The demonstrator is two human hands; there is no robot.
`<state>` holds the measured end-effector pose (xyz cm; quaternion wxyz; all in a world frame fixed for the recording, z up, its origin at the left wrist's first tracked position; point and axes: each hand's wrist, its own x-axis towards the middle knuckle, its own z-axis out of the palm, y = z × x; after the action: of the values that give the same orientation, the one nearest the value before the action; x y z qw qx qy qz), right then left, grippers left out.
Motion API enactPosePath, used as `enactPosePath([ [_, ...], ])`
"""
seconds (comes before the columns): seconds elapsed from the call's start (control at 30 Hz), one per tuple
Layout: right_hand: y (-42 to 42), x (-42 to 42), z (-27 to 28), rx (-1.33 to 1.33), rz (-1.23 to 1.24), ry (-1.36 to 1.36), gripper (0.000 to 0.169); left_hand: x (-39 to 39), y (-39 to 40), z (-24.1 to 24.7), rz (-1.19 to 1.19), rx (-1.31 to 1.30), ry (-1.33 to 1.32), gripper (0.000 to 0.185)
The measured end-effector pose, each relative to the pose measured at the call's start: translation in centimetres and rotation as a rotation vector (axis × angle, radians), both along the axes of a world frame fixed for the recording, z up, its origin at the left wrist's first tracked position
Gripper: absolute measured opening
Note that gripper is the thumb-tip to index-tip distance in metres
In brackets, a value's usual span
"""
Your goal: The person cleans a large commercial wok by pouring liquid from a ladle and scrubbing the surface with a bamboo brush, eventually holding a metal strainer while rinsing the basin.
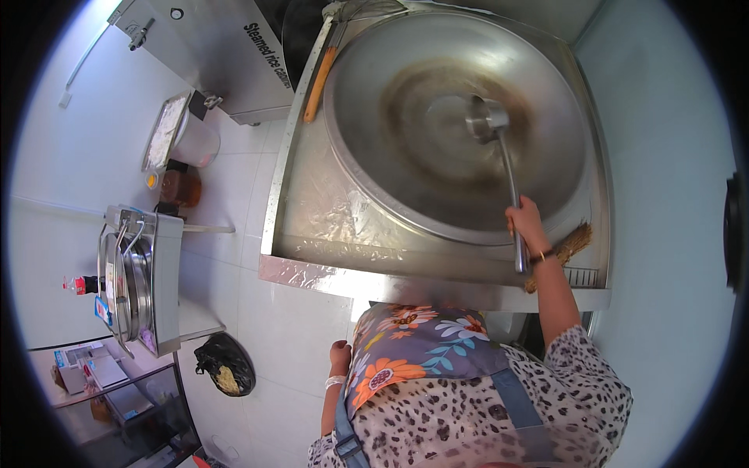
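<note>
A large steel wok [374,146] is set into a wet stainless-steel stove top [316,199]. My right hand [528,224] grips the handle of a metal ladle [508,158]. The ladle's bowl is over the wok's middle, tilted, with what looks like shallow water around the brownish ring at the bottom. Partly behind my right wrist lies a straw wok brush [576,243], near a slotted drain [582,276]. My left hand [340,354] hangs by my side, fingers curled, with nothing visible in it.
A wire strainer with a wooden handle [320,85] rests left of the wok. Leftward stand a steel steam cabinet [228,58], a white bucket [196,140], a jug of amber liquid [181,188] and a black-bagged bin [216,357]. A wall [661,175] bounds the right.
</note>
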<state>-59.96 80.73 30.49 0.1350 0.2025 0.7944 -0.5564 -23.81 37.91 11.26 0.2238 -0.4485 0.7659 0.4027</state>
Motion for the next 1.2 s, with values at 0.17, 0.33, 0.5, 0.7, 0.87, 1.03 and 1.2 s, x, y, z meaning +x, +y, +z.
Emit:
enactPosePath([
  [0.17,3.9,-7.7,-12.2,0.659,0.186,0.338,0.021,0.3,1.2,1.5,0.031,-0.034,-0.048,0.03],
  [0.33,-5.2,-7.9,-10.9,0.218,-0.023,0.028,0.02,2.4,1.3,2.2,0.054,-0.009,-0.083,0.03],
  [0.5,-7.7,-7.0,-4.7,-0.917,-0.181,-0.39,0.009,1.4,1.3,2.2,0.055,-0.04,-0.04,0.03],
  [0.7,-7.2,-1.9,1.5,-1.272,-0.212,-0.576,0.019,0.8,0.2,1.4,0.047,-0.031,-0.006,0.029],
  [0.87,-8.0,5.5,7.8,-1.247,0.057,-0.567,0.029,3.0,-0.5,-1.6,0.089,0.003,0.012,0.03],
  [1.03,-10.1,10.4,12.9,-0.769,0.251,-0.416,0.038,4.8,-1.2,-4.4,0.099,0.052,0.057,0.032],
  [1.2,-11.5,13.4,13.9,-0.55,0.41,-0.263,0.044,4.5,-1.5,-3.4,0.064,-0.009,0.034,0.031],
])
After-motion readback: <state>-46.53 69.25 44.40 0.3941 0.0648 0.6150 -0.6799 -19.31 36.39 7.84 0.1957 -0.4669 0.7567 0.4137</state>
